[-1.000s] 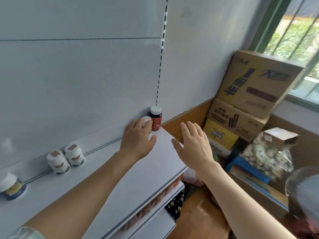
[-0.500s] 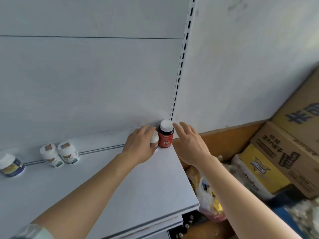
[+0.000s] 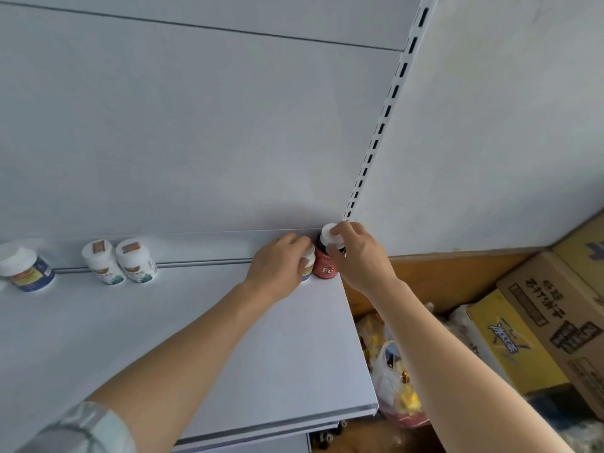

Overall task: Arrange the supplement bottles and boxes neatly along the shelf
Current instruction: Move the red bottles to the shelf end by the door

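At the back right corner of the white shelf (image 3: 277, 348) stands a red bottle (image 3: 324, 268) with a white cap, marked "Fe". My right hand (image 3: 358, 256) grips it around the cap and neck. Just left of it, my left hand (image 3: 279, 264) is curled over a small white-capped bottle (image 3: 308, 261), which is mostly hidden under the fingers. Further left along the back wall two white bottles (image 3: 119, 261) stand side by side. A blue-labelled white jar (image 3: 26, 268) stands at the far left.
The shelf ends at its right edge (image 3: 356, 325), beside a slotted upright (image 3: 376, 142). Beyond and below it stand stacked cardboard boxes (image 3: 555, 308), a yellow box (image 3: 513, 344) and a plastic bag of goods (image 3: 395, 380). Lower shelves show under the front edge.
My right hand has moved from open in the air onto the red bottle and now grips its cap. My left hand has stayed on the small bottle. The view has tilted up and left.
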{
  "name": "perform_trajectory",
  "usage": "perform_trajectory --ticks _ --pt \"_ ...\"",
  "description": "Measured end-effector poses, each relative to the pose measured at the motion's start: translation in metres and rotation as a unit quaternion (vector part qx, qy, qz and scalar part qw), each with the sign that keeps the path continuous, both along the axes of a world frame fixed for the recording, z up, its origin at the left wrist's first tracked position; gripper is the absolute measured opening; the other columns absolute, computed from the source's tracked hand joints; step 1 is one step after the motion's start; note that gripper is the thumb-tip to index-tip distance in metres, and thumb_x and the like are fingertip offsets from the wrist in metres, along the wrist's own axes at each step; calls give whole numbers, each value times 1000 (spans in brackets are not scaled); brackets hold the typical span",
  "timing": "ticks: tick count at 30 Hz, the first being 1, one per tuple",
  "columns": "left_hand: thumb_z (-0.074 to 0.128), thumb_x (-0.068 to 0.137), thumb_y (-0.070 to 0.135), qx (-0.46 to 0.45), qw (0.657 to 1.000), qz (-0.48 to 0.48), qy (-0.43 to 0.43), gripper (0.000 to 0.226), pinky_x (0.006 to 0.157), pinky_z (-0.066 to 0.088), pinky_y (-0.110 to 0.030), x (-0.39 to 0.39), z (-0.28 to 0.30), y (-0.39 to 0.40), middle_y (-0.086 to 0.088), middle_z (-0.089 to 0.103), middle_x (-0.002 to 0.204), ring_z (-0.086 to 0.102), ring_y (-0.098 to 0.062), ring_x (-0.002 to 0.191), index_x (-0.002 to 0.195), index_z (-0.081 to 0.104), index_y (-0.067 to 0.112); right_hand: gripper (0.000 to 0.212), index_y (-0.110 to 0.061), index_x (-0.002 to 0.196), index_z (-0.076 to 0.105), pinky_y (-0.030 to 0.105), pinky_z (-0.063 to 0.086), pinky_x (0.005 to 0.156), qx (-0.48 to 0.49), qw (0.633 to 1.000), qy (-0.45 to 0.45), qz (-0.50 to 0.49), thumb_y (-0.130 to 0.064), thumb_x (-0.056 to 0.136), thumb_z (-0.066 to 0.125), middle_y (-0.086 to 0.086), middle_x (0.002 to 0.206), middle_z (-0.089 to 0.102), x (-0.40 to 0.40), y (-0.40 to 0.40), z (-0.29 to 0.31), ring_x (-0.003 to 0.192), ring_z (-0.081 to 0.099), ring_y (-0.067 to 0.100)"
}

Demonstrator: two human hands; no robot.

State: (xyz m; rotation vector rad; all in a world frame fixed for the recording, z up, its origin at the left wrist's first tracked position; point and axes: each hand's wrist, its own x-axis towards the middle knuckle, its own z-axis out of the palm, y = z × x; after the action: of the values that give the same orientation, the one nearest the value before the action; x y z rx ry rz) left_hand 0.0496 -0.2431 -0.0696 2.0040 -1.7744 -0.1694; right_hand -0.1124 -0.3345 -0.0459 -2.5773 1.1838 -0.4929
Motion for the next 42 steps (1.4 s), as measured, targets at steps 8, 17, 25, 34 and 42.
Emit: perform_trajectory --ticks 8,17,25,34,42 --pt "71 87 24 -23 957 89 277 18 87 53 -31 28 37 37 11 68 106 67 -13 93 102 67 31 24 -26 112 60 39 56 70 14 987 -138 82 -34 90 64 2 109 60 -10 3 38 85 64 23" --pt "67 92 19 -54 917 117 378 18 85 59 -37 29 65 114 1 70 106 69 -13 96 108 69 28 28 -29 112 63 24 56 70 59 959 -206 187 -46 89 62 -7 114 60 22 57 49 94 64 11" --pt "66 92 21 -81 905 172 381 20 86 58 -33 52 70 195 5 71 106 68 -10 101 111 70 28 26 -30 109 65 23 54 67 66 941 -223 245 -45 88 65 -10 111 61 65 121 56 93 64 9" --pt "72 88 25 -106 895 217 376 19 88 58 -40 98 66 318 3 71 106 68 -11 97 105 70 33 30 -25 111 67 20 55 69 31 932 -212 291 -43 87 67 -8 108 62 126 232 61 88 61 9" --pt "75 84 30 -100 896 244 356 19 87 58 -38 146 54 408 9 71 102 67 -10 97 102 70 34 40 -23 113 67 26 56 71 27 931 -192 309 -50 84 63 -7 108 62 177 321 53 84 60 10"
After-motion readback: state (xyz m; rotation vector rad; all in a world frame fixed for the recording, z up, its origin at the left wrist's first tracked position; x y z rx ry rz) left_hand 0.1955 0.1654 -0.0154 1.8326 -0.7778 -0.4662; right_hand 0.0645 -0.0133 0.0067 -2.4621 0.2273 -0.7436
